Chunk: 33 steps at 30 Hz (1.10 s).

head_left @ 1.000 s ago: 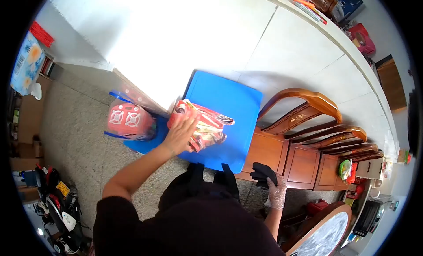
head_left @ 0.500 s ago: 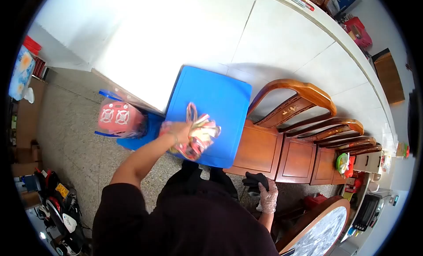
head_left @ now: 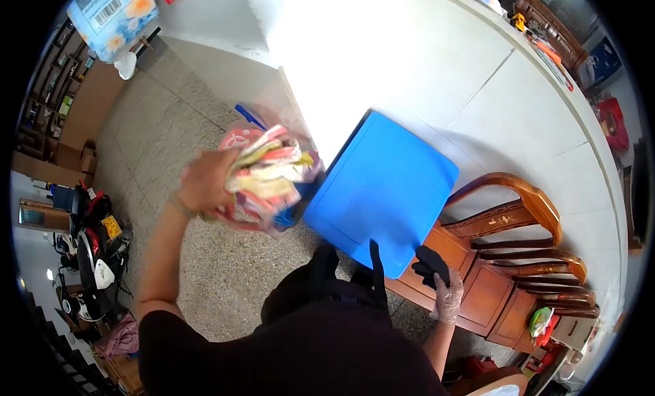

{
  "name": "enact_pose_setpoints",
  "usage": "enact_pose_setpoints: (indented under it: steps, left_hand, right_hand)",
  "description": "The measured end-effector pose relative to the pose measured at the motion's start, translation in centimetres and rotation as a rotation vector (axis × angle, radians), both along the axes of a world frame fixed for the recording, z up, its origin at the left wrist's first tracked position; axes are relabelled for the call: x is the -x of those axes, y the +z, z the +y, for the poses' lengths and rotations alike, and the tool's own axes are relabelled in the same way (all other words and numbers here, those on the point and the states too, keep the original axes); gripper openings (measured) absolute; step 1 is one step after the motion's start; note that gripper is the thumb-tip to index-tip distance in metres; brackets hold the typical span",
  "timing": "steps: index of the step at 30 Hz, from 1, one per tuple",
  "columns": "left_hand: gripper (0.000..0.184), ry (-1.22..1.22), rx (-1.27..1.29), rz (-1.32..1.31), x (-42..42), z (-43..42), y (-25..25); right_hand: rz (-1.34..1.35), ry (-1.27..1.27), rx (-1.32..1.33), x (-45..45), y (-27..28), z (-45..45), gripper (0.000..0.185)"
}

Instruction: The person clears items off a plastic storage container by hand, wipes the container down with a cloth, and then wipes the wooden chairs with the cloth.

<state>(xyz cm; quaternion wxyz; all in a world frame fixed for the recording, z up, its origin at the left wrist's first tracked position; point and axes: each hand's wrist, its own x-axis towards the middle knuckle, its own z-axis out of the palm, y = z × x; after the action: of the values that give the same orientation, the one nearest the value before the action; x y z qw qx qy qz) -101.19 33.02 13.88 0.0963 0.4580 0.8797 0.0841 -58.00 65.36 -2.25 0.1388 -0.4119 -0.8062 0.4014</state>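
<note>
My left hand [head_left: 208, 181] grips a crumpled bundle of pink, white and yellow patterned cloth [head_left: 269, 174]. The bundle is blurred and hangs to the left of a blue square plastic top [head_left: 385, 191], apart from it. Behind the cloth is a pink plastic container [head_left: 235, 140], mostly hidden, with a blue handle [head_left: 250, 116]. My right hand [head_left: 448, 294], in a clear plastic glove, holds a black soft cloth-like item [head_left: 431, 265] by the right front corner of the blue top. Finger-like lobes show on that black item, but its exact kind is unclear.
White tiled counter [head_left: 409, 62] runs behind the blue top. Wooden chairs [head_left: 508, 205] stand in a row on the right. A motorbike [head_left: 95, 256] is at the left, on the speckled floor [head_left: 211, 273]. A flowered blue package [head_left: 112, 17] is at upper left.
My left hand has lifted the patterned cloth off the blue top and moved it left, in front of the pink container. My right hand still holds the black item. The view has turned left.
</note>
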Motion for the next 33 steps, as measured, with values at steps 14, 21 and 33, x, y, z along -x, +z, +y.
enact_pose_setpoints:
  steps: [14,21,33]
  left_hand:
    - [0.039,0.030,0.026,0.332,3.9,3.8,-10.0]
    - [0.042,0.321,-0.030,-1.640,-14.4,11.1,-16.3]
    - [0.021,-0.181,-0.413,-0.836,-15.0,16.2,-20.6]
  right_hand:
    - [0.200,-0.209,0.262,3.6,2.0,-6.7,0.031]
    - [0.049,0.091,-0.042,5.8,0.0,-9.7,0.034]
    - [0.028,0.065,0.113,-0.4,1.5,-8.3,0.040]
